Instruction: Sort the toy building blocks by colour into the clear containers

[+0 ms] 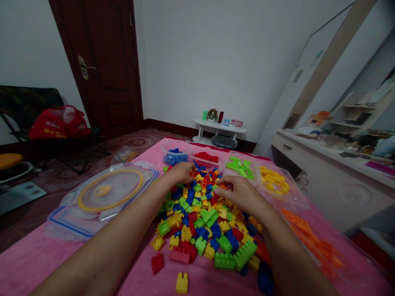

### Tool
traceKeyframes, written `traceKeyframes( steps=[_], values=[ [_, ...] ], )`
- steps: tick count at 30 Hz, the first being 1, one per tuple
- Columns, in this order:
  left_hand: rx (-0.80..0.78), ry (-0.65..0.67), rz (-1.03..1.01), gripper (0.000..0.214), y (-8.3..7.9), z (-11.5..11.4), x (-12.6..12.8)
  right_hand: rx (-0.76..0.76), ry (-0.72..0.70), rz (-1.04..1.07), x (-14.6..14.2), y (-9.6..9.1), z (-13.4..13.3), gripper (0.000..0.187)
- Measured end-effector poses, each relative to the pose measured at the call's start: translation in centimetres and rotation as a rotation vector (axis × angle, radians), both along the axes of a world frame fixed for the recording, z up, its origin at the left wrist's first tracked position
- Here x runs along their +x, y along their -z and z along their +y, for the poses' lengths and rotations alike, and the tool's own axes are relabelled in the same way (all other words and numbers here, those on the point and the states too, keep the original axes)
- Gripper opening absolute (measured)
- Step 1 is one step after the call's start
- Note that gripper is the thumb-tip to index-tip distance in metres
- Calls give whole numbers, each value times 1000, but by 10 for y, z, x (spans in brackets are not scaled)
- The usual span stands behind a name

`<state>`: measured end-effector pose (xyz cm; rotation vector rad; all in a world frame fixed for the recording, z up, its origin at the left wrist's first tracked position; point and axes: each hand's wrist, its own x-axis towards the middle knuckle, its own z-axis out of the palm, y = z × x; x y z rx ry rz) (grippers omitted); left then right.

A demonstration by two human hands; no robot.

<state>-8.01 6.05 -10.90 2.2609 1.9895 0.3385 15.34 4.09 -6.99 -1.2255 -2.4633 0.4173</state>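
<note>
A heap of red, blue, green and yellow toy bricks (pixel 203 222) covers the middle of a pink cloth (pixel 37 255). My left hand (pixel 182 172) rests curled at the heap's far left edge, fingers closed on bricks I cannot single out. My right hand (pixel 237 192) lies over the far right of the heap, fingers pinched round a small orange piece (pixel 222 186). Beyond the heap stand clear tubs of sorted bricks: blue (pixel 175 156), red (pixel 206 157), green (pixel 240 165) and yellow (pixel 274 181).
A long clear tray of orange bricks (pixel 311 242) runs down the right side. Stacked clear lids (pixel 105 195) lie left of the heap. A white dresser (pixel 333 181) stands to the right, a dark door (pixel 105 65) and folding chair (pixel 46 119) at the back left.
</note>
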Motion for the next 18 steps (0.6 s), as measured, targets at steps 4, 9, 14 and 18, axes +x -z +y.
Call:
traceKeyframes(
  steps=[4,9,14,18],
  values=[
    [-79,93,-14,56,-2,-2,1,-23,4,61,7,-7,2,33],
    [-10,94,-34,52,0,-1,3,-37,12,113,7,-10,3,32],
    [22,57,-446,36,-5,6,2,-52,32,219,6,-2,8,30],
    [-132,185,-929,40,-16,4,8,-238,57,478,2,4,8,32]
  ],
)
